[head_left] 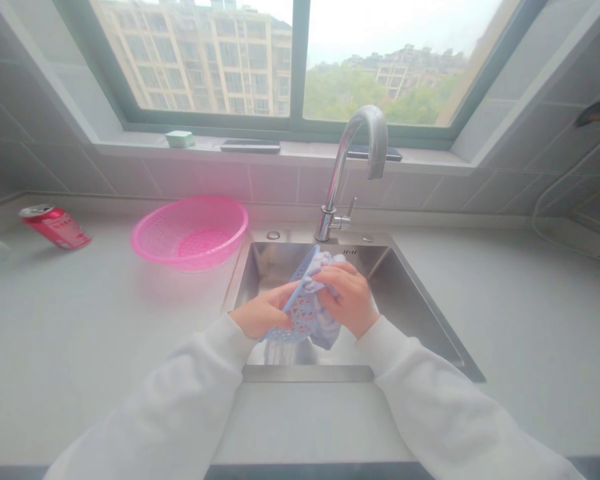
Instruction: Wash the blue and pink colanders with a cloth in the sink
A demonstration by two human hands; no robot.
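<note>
Over the steel sink [420,313] my left hand [267,311] grips a light blue perforated plastic basket [300,317] by its rim, and the basket is tilted on its side. My right hand [347,293] is closed around a pale lavender cloth [327,323], which it presses against the rim and outer wall of the basket. Part of the cloth hangs down below the right hand. The fingers of my left hand that reach inside the basket are partly hidden.
A chrome faucet [333,180] rises behind the sink. Left of it on the white counter [105,347] sit a pink colander [190,233] and a tilted red can [57,227]. A green block [180,139] and a dark flat object [250,146] lie on the windowsill.
</note>
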